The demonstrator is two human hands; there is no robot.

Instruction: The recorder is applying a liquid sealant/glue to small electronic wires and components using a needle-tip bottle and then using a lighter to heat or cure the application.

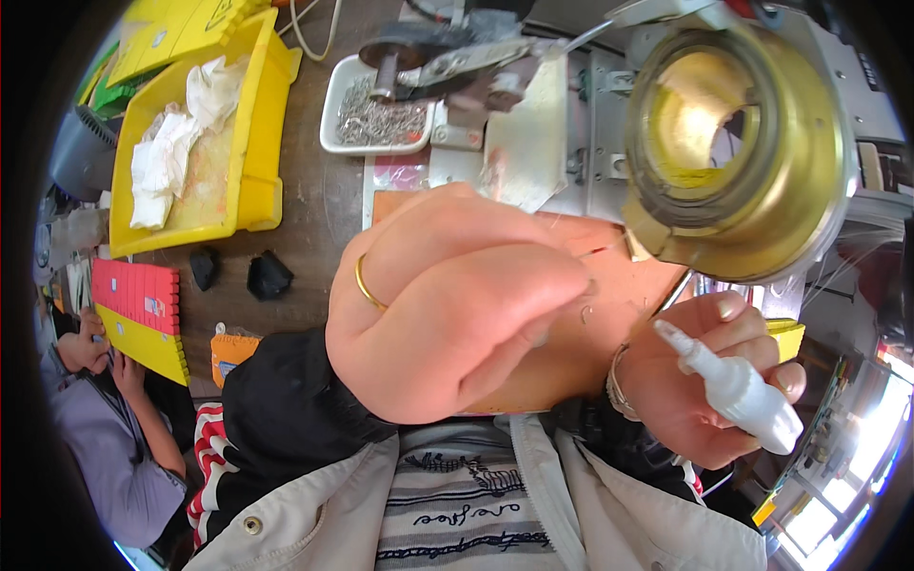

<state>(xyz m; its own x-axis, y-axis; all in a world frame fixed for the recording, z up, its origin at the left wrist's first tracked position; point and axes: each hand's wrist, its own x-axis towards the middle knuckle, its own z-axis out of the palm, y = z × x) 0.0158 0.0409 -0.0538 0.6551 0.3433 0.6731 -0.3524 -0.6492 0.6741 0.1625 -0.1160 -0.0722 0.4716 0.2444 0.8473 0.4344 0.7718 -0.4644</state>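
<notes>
Fingers (752,328) of the right hand (700,381) are wrapped closed around a small white plastic squeeze bottle with a tapered nozzle (733,385), held at the lower right, above the edge of the orange mat (609,285) that lies on the brown wooden worktop (309,200). The left hand (447,305), with a gold ring (367,284) on one finger, is raised close to the camera; its fingertips are pinched together, and whether anything thin is held between them cannot be told.

The bottle's long axis is seen to run diagonally, from its base at the lower right to the nozzle at the upper left, so the tip is pointed toward the pinched left fingertips and the mat.

Several risks can be judged from this. If the bottle is squeezed too hard, liquid could be released onto the left fingers or the mat instead of the intended spot. Because the left hand blocks much of the view, the nozzle could be misplaced. The large brass-coloured metal ring fixture (738,143) stands just beyond, and could be bumped by either hand.
</notes>
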